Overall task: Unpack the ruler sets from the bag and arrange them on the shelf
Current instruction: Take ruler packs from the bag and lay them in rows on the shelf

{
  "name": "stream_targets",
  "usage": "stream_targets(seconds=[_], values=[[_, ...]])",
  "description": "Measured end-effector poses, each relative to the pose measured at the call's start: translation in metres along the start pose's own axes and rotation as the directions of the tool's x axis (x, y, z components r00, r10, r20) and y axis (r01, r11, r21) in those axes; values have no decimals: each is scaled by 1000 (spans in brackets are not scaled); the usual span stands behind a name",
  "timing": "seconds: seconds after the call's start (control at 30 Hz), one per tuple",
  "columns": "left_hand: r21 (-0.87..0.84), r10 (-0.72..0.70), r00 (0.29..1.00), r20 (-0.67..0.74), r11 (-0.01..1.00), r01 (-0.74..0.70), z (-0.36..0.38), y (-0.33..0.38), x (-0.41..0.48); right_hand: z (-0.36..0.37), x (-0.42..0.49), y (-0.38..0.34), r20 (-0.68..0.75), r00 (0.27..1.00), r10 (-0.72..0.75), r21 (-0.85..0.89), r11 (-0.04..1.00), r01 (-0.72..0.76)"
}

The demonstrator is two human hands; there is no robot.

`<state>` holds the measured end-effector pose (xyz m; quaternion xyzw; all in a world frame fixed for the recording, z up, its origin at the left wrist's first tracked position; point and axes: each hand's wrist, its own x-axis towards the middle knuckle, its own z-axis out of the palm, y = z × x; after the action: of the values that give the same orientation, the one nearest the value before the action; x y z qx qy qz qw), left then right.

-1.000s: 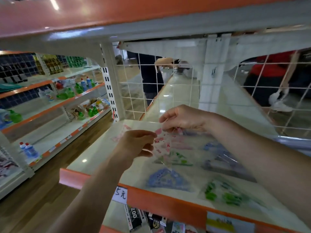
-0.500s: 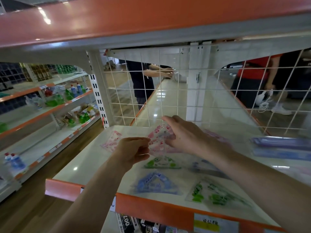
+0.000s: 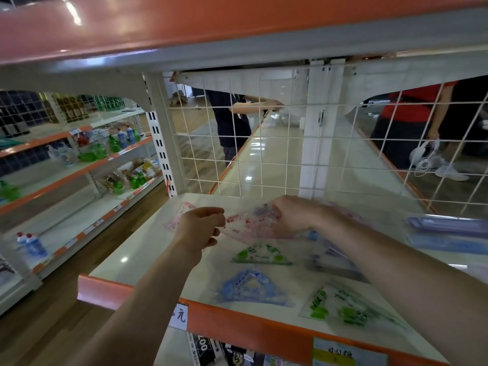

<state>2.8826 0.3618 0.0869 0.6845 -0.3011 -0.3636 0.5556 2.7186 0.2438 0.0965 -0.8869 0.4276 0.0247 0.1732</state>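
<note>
On the white shelf I count two green ruler packs, one blue pack, one pink pack; my left hand and right hand pinch a second pink clear-plastic set between them.

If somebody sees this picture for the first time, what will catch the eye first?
First come the two hands in the middle: the left hand and the right hand hold a pink ruler set between them above the shelf. Next come the sets lying in front of them: a green set, a blue set nearer the orange edge, and a second green set at the front right.
</note>
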Motion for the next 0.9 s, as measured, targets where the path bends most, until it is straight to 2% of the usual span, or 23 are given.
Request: stream_targets(seconds=[0.3,0.37,0.43,0.5,0.53,0.67,0.77,0.9], values=[[17,20,1000,-17,1000,-20,5,-2,3,-6,-4,-7,46,999,-27,12,1000,27],[7,31,999,-13,999,-31,8,-1,2,-11,-10,-5,-36,998,-58,135,989,63],[-19,40,999,-7,999,-40,13,0,1,-16,-17,-3,-94,994,-61,367,926,91],[-52,46,999,4,998,-46,20,2,-3,-17,-23,-5,-58,997,-50,531,844,73],[-74,49,999,11,996,-48,23,2,-5,-17,-25,-5,-43,998,-52,551,832,67],[-120,50,998,45,992,-44,27,4,-13,-18,-32,0,-81,995,-58,575,813,94],[-4,52,994,93,999,-52,22,7,-16,-20,-35,1,-141,987,-70,577,805,139],[41,69,990,121,996,-75,21,12,-15,-20,-37,-1,-195,974,-114,429,883,189]])
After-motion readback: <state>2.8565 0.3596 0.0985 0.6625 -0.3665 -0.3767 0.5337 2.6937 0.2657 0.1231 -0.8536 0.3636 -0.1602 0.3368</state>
